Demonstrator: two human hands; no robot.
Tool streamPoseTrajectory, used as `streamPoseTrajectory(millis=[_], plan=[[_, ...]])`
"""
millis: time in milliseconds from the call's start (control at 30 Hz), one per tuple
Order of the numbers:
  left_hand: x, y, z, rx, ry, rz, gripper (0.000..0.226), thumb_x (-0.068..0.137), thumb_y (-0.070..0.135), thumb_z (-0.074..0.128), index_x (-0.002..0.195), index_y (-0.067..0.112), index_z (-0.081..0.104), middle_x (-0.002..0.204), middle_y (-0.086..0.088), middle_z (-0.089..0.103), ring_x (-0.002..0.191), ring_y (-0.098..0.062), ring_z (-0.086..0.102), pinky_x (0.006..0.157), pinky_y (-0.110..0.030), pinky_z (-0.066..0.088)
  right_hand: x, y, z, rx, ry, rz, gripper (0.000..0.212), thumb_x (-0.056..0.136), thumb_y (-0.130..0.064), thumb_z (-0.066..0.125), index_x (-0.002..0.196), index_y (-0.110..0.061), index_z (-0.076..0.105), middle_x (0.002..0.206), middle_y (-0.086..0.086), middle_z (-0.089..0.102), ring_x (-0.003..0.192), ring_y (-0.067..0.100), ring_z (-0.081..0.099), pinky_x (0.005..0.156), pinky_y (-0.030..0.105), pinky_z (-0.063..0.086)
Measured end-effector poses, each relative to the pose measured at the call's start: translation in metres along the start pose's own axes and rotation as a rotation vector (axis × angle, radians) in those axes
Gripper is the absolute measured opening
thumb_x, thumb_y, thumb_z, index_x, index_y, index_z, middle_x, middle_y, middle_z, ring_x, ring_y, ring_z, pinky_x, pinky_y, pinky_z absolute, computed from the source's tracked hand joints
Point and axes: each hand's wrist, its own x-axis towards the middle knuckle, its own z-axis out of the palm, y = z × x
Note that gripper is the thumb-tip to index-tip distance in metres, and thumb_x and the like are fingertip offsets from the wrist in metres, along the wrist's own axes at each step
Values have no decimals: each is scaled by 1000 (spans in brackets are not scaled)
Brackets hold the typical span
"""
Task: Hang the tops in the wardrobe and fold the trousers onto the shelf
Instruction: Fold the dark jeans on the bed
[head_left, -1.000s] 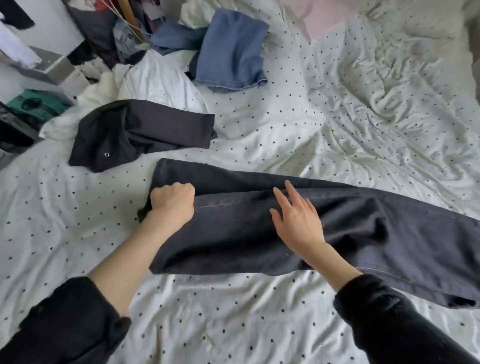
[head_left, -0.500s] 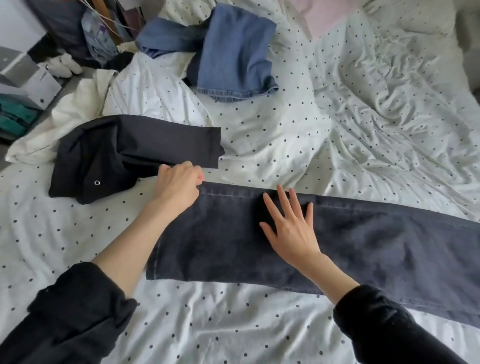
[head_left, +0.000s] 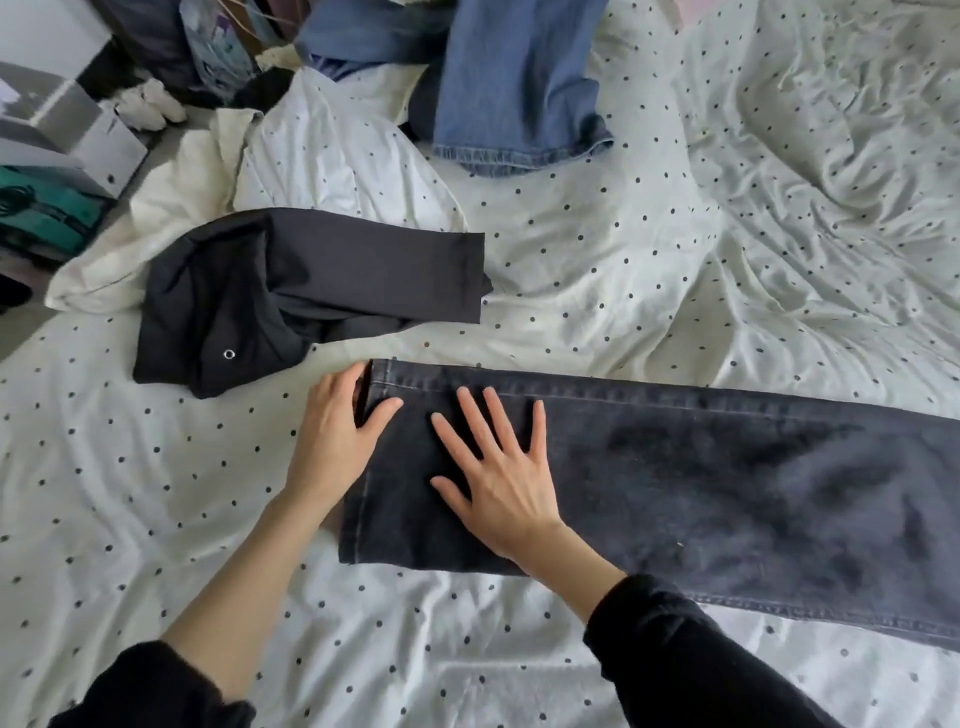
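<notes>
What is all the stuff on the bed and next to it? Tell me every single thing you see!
dark jeans: one, dark grey, laid flat across the near part of the bed
black garment: one, black with a metal eyelet, crumpled left of middle on the bed
blue jeans: one or more, blue, heaped at the far side of the bed
duvet: one, white with dark dots, covers the bed
cream cloth: one, cream, at the bed's left edge
white box: one, white, on the floor at far left
left hand: fingers at the hem end of the dark jeans, thumb on top
right hand: flat, fingers spread, presses on the dark jeans
</notes>
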Motion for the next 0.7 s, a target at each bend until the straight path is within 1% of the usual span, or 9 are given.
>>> streamPoseTrajectory(millis=[100,200,300,367,400,533,600,667,700], plan=[[3,-6,-4,-86,-38,-135,56,81,37,69,129,12,53,113,-5,60,106,-22,56,88,-24,39,16,0,15,-23,-29,54,63,90,-59,26,145,-29,32,153,6,31,141,28,29,107,65,12],[7,-6,-10,-140,-170,-284,54,80,34,73,125,11,54,107,-4,60,102,-20,57,86,-26,41,16,2,22,-33,-47,53,63,91,-59,24,146,-29,26,153,6,31,141,29,29,107,65,11],[7,-10,-14,-193,-339,-333,35,79,30,74,104,10,59,96,-3,65,95,-22,62,82,-32,47,17,2,23,-44,-42,54,63,91,-59,23,146,-28,26,152,6,32,140,29,29,108,65,10],[2,-6,-19,-243,-359,-314,18,81,24,72,91,14,61,92,-8,67,91,-26,64,84,-40,48,17,3,16,-18,-60,42,63,90,-57,25,145,-27,30,151,7,34,139,29,32,109,66,13],[-1,-3,-21,-257,-342,-295,13,82,22,70,88,17,60,90,-8,66,87,-25,63,83,-39,48,15,5,12,7,-69,23,62,90,-56,26,144,-26,34,150,7,36,138,29,34,108,66,18],[-14,38,-41,-297,-293,-230,10,86,22,66,82,19,57,76,0,57,69,-14,51,64,-27,41,-4,31,-13,179,4,-62,51,90,-42,36,123,-14,61,143,12,45,131,29,45,101,58,39],[-21,70,-49,-339,-317,-194,9,87,20,64,85,13,59,79,-7,60,70,-16,53,61,-28,46,-25,51,-31,241,93,13,43,91,-36,39,112,-11,67,137,13,52,125,29,52,98,52,45],[-28,107,-47,-361,-333,-145,12,88,15,63,80,19,55,81,-7,61,73,-19,58,66,-36,54,-46,69,-50,347,187,123,39,93,-31,41,113,-9,67,134,12,54,119,29,57,95,45,47],[-32,128,-42,-365,-345,-119,16,88,13,63,81,23,53,80,-4,59,71,-18,60,66,-35,56,-58,80,-61,415,234,198,36,95,-28,43,116,-9,66,136,11,53,119,27,56,95,40,47]])
